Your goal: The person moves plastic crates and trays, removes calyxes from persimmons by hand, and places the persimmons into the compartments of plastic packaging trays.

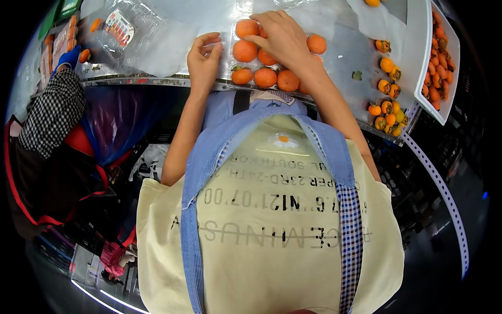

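Observation:
Orange persimmons (265,77) sit in rows in a clear plastic clamshell pack (229,62) at the table's front edge. Over the middle of the pack reaches my right hand (285,39), its bent fingers and thumb around a persimmon (263,33) that is partly hidden beneath it. Just left of the pack, my left hand (204,59) is raised with thumb and fingers curved apart, holding nothing. Several persimmons behind my right hand and wrist are covered from view.
At the right stands a white bin (422,68) full of orange fruit. Loose persimmons with green calyxes (387,116) lie beside it. Empty clear packs (137,31) lie at upper left. A co-worker's blue-gloved hand (69,56) is at far left, near a loose persimmon (84,55).

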Available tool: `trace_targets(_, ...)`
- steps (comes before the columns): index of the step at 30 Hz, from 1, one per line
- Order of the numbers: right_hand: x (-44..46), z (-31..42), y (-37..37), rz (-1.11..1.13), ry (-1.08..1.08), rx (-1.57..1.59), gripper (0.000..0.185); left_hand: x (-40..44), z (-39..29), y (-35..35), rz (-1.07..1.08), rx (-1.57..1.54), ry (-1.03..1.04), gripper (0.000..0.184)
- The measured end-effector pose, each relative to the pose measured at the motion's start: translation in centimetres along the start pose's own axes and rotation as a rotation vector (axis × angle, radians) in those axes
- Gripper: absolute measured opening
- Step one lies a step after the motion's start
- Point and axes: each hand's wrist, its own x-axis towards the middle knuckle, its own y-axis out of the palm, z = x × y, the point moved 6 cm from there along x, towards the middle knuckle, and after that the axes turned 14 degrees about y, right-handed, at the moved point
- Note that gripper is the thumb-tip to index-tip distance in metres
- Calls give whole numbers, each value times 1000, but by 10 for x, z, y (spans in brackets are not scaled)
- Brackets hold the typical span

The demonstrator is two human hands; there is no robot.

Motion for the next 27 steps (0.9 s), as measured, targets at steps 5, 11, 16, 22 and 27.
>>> trace_targets(5, 13, 13, 21, 50, -51, -218, 27, -12, -2, -4, -32, -92, -69, 21)
trace_targets(11, 21, 21, 26, 133, -17, -211, 27, -19, -5, -11, -31, -127, -69, 20)
trace_targets(16, 23, 15, 9, 206, 171, 140, 37, -9, -26, -9, -5, -153, -9, 25)
trace_targets(22, 1, 47, -58, 147, 41, 542, 48, -5, -82, 18, 239, -660, -247, 43)
trace_targets(27, -21, 35, -68, 228, 276, 952, 41, -12, -104, 39, 478, -921, -245, 60)
